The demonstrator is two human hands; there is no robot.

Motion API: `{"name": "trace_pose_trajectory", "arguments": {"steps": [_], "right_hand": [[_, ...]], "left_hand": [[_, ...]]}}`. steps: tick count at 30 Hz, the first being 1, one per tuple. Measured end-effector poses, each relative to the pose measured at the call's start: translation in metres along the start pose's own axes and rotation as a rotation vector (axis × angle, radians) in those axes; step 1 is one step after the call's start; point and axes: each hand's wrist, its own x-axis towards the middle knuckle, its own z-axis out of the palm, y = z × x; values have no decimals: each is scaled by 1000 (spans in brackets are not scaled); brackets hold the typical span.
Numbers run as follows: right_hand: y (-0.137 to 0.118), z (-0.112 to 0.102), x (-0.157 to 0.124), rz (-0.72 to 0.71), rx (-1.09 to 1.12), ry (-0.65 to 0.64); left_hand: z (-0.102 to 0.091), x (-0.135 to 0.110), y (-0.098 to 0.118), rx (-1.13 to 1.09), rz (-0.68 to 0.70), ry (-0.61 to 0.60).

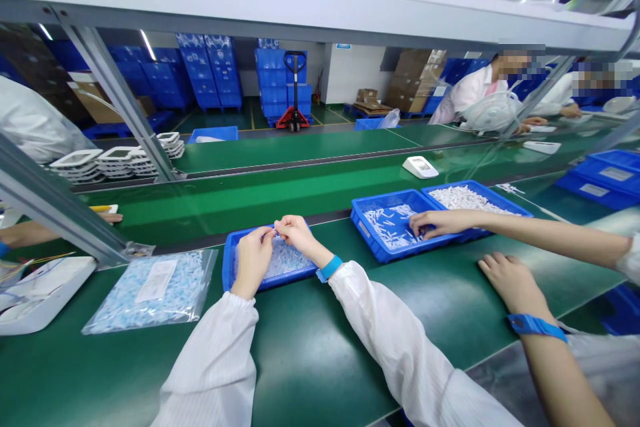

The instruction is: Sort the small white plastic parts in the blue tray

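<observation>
Green surface carries white shell far left, filled clear bag near it, blue tray mid, two more trays side by side right.

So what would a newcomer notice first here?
Probably the left hand and right hand, close together over a blue tray near the centre. Left of them lies a clear plastic bag of pale blue pieces; right of them, a co-worker's hand is in another blue tray.

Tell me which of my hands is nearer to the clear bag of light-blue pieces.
Left. Your left hand is at the blue tray, right of the bag; your right hand is farther right.
</observation>
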Motion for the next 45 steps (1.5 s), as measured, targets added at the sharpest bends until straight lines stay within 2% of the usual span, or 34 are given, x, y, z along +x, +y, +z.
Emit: {"name": "trace_pose_trajectory", "arguments": {"steps": [4,8,11,16,20,25,33,38,41,45], "right_hand": [[1,0,-2,-103,-134,18],[-3,1,-9,-247,-460,116],[-9,4,-16,-291,-694,159],[-12,11,-22,-370,-922,170],[-9,11,-19,-324,-840,126],[-7,3,-12,-260,-697,79],[-11,-4,-15,-195,-834,43],[-7,-9,-12,-79,-694,-14],[-4,-9,-10,-28,-579,30],[-3,-4,-10,-62,-522,107]], "left_hand": [[0,0,0,12,-10,9],[-2,0,2,70,6,-21],[-3,-1,4,116,10,-46],[-5,-2,8,193,-16,-42],[-6,-1,8,193,-40,-26],[-5,-1,4,193,13,-64],[2,1,-1,470,140,-145],[5,1,-5,528,181,-151],[6,0,-3,498,159,-109],[6,-3,1,431,79,-85]]}}
